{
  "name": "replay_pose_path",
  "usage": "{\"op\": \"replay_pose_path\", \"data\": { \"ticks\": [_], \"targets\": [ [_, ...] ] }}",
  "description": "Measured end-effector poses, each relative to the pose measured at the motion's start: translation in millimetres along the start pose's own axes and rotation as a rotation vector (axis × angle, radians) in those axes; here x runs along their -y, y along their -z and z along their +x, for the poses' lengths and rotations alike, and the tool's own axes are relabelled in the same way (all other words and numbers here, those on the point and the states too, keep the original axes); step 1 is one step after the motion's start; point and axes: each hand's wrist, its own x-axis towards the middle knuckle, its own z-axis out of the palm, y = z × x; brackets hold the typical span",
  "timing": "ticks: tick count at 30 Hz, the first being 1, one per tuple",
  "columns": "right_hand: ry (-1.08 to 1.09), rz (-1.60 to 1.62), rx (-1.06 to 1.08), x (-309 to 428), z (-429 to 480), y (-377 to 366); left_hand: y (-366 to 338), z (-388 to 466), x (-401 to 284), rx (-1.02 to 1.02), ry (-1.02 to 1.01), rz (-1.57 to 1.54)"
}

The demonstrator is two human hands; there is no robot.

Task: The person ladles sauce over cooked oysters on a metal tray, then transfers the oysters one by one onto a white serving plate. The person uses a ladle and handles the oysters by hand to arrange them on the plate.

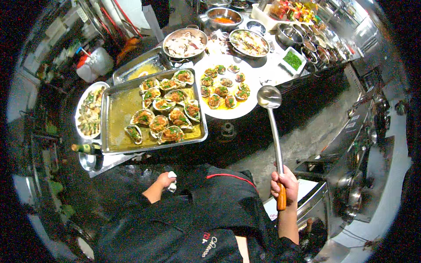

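Observation:
My right hand (288,184) grips the wooden handle of a long steel ladle (275,138). The ladle's bowl points away from me and looks to overlap the right rim of a round white plate (230,114). Small topped shellfish (222,91) sit in yellow-orange sauce on that plate. Low in front of my body, my left hand (161,181) is closed around a crumpled white cloth or paper (172,186). Beyond it lies a rectangular metal tray (121,108) with several oysters (177,97) on the half shell, topped with a reddish-brown mix and chopped greens.
An oval dish of food (90,111) and a dark green bottle (87,148) flank the tray's left. Behind stand pans of sliced food (185,43) (250,42). Chopped greens fill a square dish (292,61) near the counter edge. Steel kitchen equipment (342,138) lines the right.

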Motion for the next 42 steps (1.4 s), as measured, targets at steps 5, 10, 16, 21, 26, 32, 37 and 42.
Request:
{"op": "replay_pose_path", "data": {
  "ticks": [5,10,16,21,26,32,37,42],
  "targets": [
    [-0.122,-0.097,0.032,11.9,51.7,-17.7,-17.2,-12.6,22.7,-0.02,0.16,-0.126],
    [-0.187,-0.325,-0.008,24.3,78.8,-26.7,-38.1,-32.4,30.4,-0.046,0.198,-0.208],
    [-0.204,-0.451,-0.076,27.0,95.6,-32.4,-47.4,-30.4,20.6,-0.01,0.23,-0.3],
    [-0.226,-0.503,-0.125,29.2,100.0,-28.8,-46.2,-16.5,12.4,-0.042,0.223,-0.331],
    [-0.211,-0.365,-0.101,36.2,97.1,-26.4,-37.7,-15.0,6.4,0.008,0.292,-0.356],
    [-0.202,-0.376,-0.07,40.5,109.2,-29.8,-22.9,-28.3,-15.8,-0.068,0.294,-0.168],
    [-0.178,-0.427,-0.072,39.4,125.0,-34.7,-15.4,-38.5,-26.6,-0.023,0.308,-0.32],
    [-0.155,-0.458,-0.072,36.6,134.4,-38.0,-32.2,-32.9,-6.6,-0.043,0.265,-0.311]
  ]
}}
